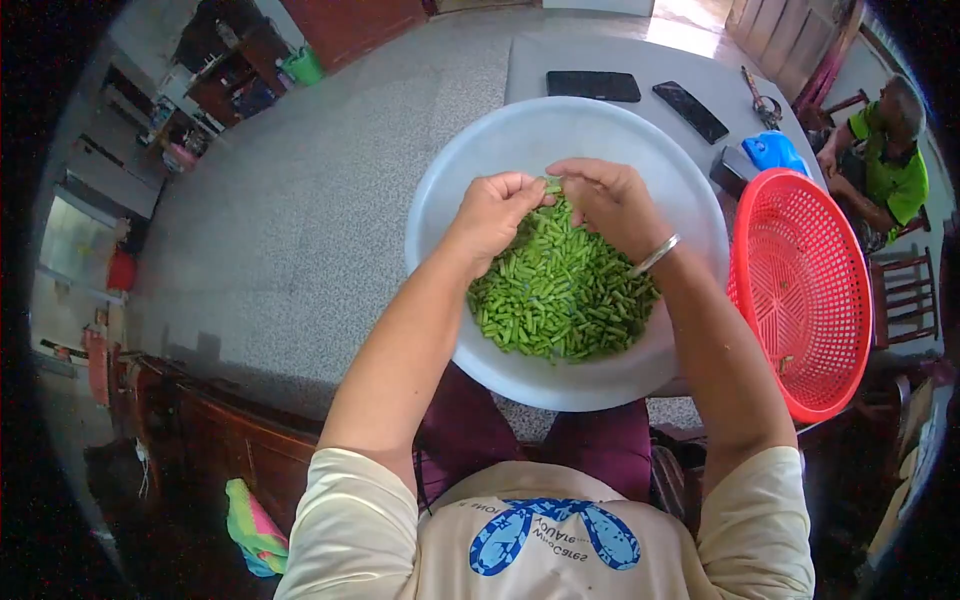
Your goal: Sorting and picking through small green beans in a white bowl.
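Note:
A wide pale-blue plastic basin [450, 187] sits before me, with a heap of short-cut green bean pieces [540, 300] in it. The pieces at the heap's right side look darker. Over the far part of the heap, my left hand [495, 214] pinches a small green bean piece [553, 184] between thumb and forefinger. Close beside it is my right hand [611, 202], a silver bangle [656, 255] on its wrist. Its fingers curl around near the same piece; whether they grip anything is hidden by the hand.
Right of the basin stands a red perforated plastic basket [810, 300] with a few green bits inside. On the grey tabletop [525, 60] lie two dark phones [592, 85] [690, 111], a blue plastic bag [774, 152] and a dark box [731, 171]. A person [892, 165] sits at far right.

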### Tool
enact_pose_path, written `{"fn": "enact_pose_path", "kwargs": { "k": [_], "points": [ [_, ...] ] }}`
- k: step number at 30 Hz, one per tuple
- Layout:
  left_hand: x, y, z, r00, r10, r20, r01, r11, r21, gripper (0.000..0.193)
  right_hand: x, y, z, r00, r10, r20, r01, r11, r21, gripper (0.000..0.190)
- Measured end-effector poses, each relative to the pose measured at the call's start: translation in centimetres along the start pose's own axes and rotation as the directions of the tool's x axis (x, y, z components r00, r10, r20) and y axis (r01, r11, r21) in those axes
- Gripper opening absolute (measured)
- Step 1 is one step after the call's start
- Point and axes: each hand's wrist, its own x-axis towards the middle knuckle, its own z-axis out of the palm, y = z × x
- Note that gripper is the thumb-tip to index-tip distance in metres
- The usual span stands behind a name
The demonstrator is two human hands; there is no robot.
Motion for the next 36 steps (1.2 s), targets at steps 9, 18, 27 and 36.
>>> {"fn": "enact_pose_path", "kwargs": {
  "k": [9, 18, 27, 36],
  "points": [
    [0.4, -1.0, -0.2, 0.985, 0.174, 0.015, -0.172, 0.955, 0.242, 0.017, -0.2, -0.1, -0.1, 0.994, -0.107, -0.018, 0.102, 0.978, -0.18, 0.008],
    [0.4, -1.3, 0.2, 0.929, 0.361, -0.082, -0.251, 0.778, 0.576, 0.013, -0.7, -0.9, 0.4, 0.943, -0.331, -0.035, 0.268, 0.817, -0.51, 0.006],
    [0.4, -0.1, 0.0, 0.952, 0.141, -0.272, -0.049, 0.946, 0.32, 0.014, 0.1, 1.8, -1.9, 0.981, -0.191, 0.033, 0.157, 0.684, -0.712, 0.018],
    [1.1, -0.8, -1.1, 0.882, 0.225, -0.413, -0.094, 0.945, 0.314, 0.032, -4.1, -2.1, 5.7, 0.566, -0.003, 0.824, 0.732, 0.462, -0.501, 0.026]
  ]
}}
